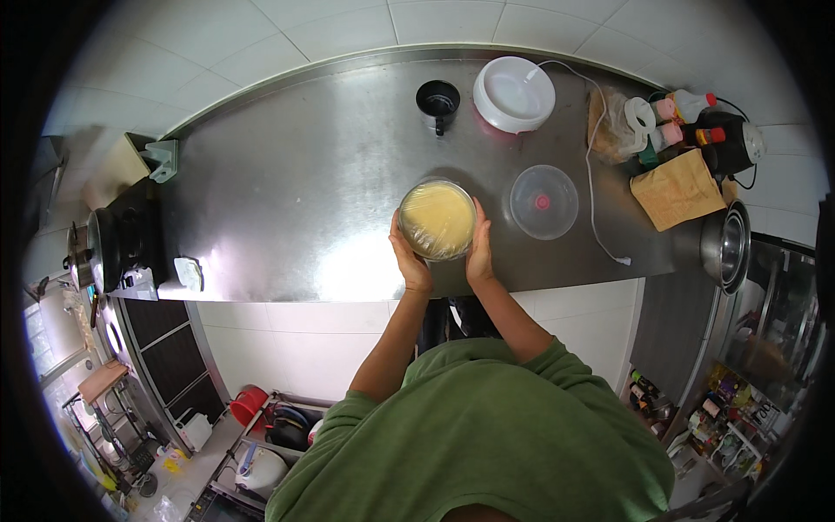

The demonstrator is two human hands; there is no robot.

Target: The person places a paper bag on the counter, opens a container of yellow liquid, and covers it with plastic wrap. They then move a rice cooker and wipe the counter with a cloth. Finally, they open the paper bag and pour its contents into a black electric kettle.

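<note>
Between my two hands is a round bowl [437, 220] of pale yellow contents, covered with clear plastic wrap, over the steel counter [293, 169]. My left hand [411, 261] grips its left side and my right hand [481, 251] its right side. Whether the bowl rests on the counter I cannot tell. To the right of it lies a round translucent lid [544, 209] with a pink centre. Farther back stand a black mug [438, 101], its handle towards me, and a round white appliance [514, 94] with a white cord [597, 124].
Bottles [691, 104], plastic bags and a brown paper bag [678, 189] crowd the right end, beside nested metal bowls [724, 248]. The cord's plug lies near the front right edge. Pots [98, 251] stand at the far left, with a small white item [189, 274] nearby.
</note>
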